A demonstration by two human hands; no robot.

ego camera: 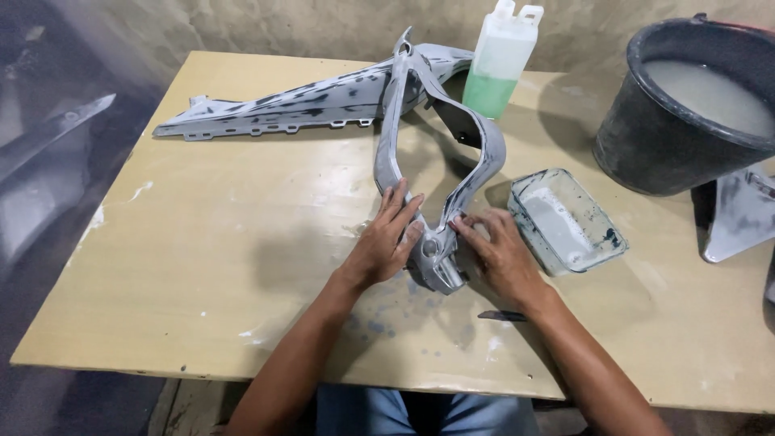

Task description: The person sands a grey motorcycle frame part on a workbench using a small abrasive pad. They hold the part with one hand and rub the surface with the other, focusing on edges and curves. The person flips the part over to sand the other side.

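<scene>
A grey sanded plastic frame panel, a long curved loop with dark patches, lies on the pale wooden table. Its near end sits between my hands. My left hand lies flat on the loop's left arm, fingers spread along it. On the right arm near the tip rests my right hand, fingertips pressing the edge; whether they pinch something small I cannot tell. A second long grey panel stretches to the left at the back.
A clear rectangular tub with cloudy water stands right of my right hand. A dark bucket of murky water sits at the back right. A white bottle with green liquid stands at the back. Another grey part leans at the right edge.
</scene>
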